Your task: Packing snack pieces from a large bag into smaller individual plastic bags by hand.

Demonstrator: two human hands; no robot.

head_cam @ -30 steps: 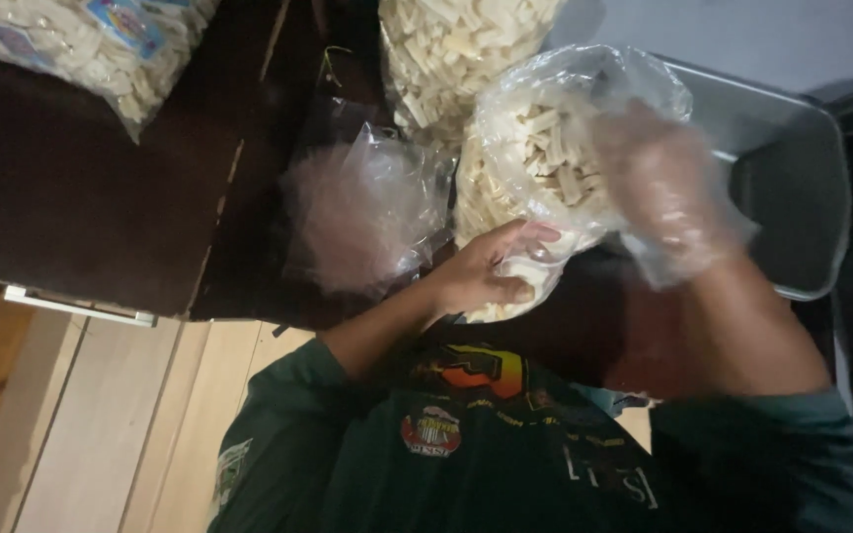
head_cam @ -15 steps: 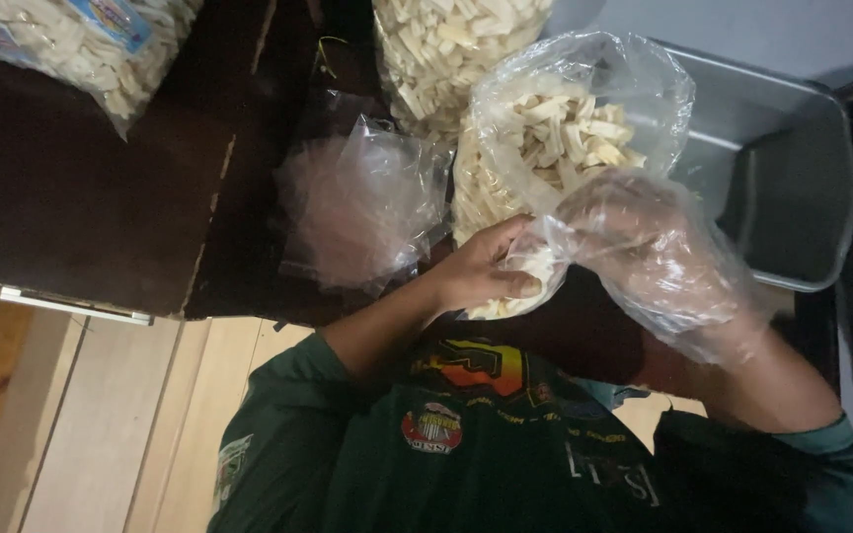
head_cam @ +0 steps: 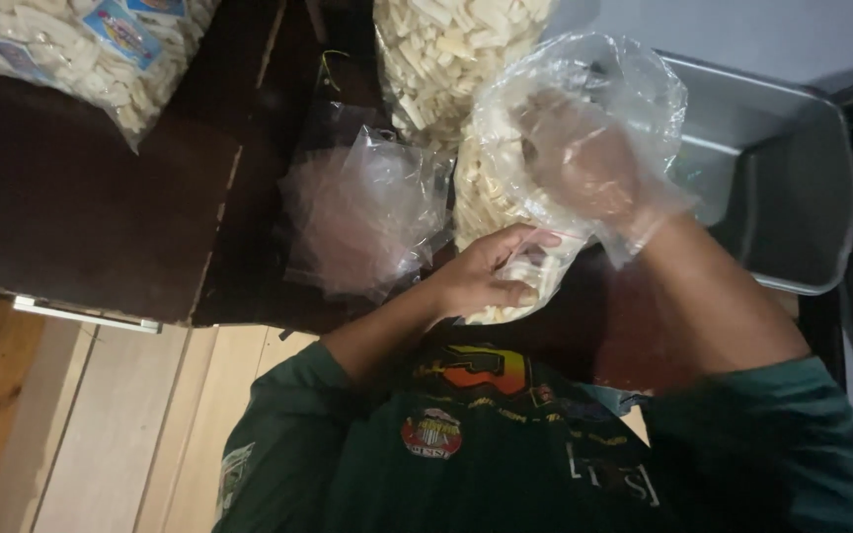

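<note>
Gripping the lower edge of a clear plastic bag [head_cam: 505, 188] packed with pale snack sticks, the bare left hand [head_cam: 486, 276] had its fingers curled shut on the plastic, thumb pressed against the bag's underside. That bag stood tilted at the centre of the view, its mouth open toward the top, and it serves as the landmark for everything else. The right hand [head_cam: 580, 163], wrapped in a thin see-through plastic glove, was pushed down inside the bag's mouth among the sticks; whether its fingers were closed on any sticks or spread loose could not be told through the layers of plastic. Just left of the bag lay a crumpled empty clear bag [head_cam: 367, 212] on a dark wooden tabletop [head_cam: 81, 207], near the bag but apart from the left hand. Directly above the bag, touching its upper side, stood a second filled bag of sticks [head_cam: 436, 44]. Well to the upper left of the bag sat a third sack of sticks with a coloured label [head_cam: 81, 54]. Right of the bag, just behind the gloved hand, was a grey metal tray [head_cam: 792, 178] with raised walls. Below the bag showed the person's dark green shirt [head_cam: 505, 444] and, lower left, light wooden floorboards [head_cam: 101, 424].
</note>
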